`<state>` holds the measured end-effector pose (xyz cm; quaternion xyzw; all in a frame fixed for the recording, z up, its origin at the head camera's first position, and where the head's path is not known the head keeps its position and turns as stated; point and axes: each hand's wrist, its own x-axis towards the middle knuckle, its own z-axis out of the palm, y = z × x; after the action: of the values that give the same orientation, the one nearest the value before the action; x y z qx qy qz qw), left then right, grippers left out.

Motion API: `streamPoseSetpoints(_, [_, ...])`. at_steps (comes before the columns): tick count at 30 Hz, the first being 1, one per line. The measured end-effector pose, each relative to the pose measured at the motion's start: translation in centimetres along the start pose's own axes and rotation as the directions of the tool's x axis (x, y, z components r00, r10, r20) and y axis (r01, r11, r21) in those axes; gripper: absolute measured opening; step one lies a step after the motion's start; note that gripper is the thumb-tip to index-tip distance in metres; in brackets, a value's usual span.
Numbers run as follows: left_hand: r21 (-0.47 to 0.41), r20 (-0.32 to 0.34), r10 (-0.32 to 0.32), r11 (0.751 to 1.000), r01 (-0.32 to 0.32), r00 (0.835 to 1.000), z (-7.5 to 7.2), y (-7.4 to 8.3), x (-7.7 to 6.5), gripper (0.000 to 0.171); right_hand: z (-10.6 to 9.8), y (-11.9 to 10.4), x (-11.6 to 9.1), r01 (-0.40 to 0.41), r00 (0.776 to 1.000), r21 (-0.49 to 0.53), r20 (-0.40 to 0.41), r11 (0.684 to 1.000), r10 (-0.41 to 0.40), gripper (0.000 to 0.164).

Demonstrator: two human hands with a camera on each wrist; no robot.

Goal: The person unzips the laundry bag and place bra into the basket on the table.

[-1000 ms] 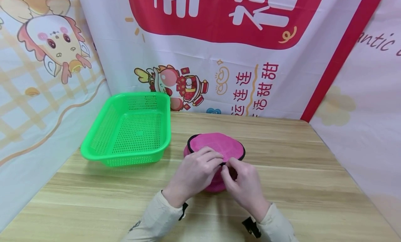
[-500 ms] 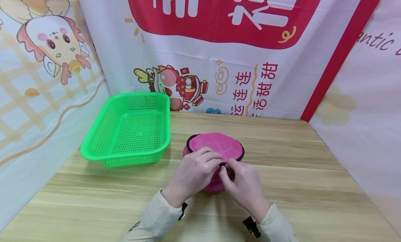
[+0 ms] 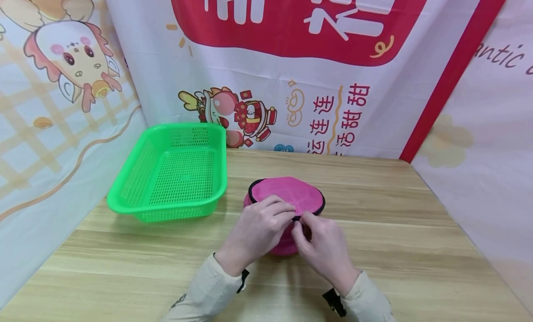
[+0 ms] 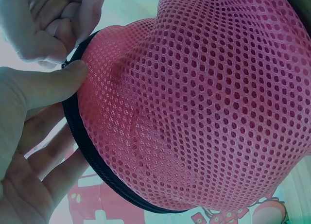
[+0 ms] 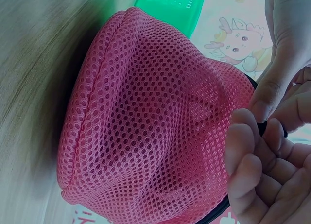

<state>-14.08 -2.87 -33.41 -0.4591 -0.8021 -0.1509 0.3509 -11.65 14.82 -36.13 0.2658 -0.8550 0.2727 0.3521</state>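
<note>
A round pink mesh laundry bag (image 3: 287, 195) with a black zipper round its top stands on the table in the head view. My left hand (image 3: 260, 229) pinches the zippered rim at the front, its thumb on the mesh just below the black band (image 4: 99, 168) in the left wrist view and the other fingers over the far side. Right beside it, my right hand (image 3: 325, 243) pinches the zipper at the rim between thumb and forefinger. In the right wrist view a small black piece (image 5: 262, 128) shows between the fingers. The bag's mesh side (image 5: 141, 122) bulges with folds.
To the left of the bag stands a green plastic basket (image 3: 166, 206) with perforated walls and nothing in it. Printed cloth hangings (image 3: 250, 67) enclose the wooden table (image 3: 395, 229) at the back and on both sides.
</note>
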Motion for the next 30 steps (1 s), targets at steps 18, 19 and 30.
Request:
streamPoseSetpoints(18, [0.051, 0.003, 0.012, 0.999, -0.012, 1.000, -0.16, -0.16, -0.01, 0.016, -0.05, 0.19, 0.21, 0.036, 0.996, 0.008, -0.087, 0.999, -0.036, 0.031])
streamPoseSetpoints(19, [0.051, 0.005, 0.007, 0.999, -0.007, 1.000, -0.21, -0.16, -0.03, 0.016, -0.05, 0.27, 0.22, 0.032, 0.995, 0.008, -0.092, 0.999, -0.031, 0.030])
streamPoseSetpoints(30, [0.064, 0.015, -0.006, 0.998, 0.005, 1.000, -0.40, -0.13, -0.04, 0.017, -0.25, 0.34, 0.24, -0.029, 0.995, -0.002, -0.094, 1.000, 0.029, 0.029])
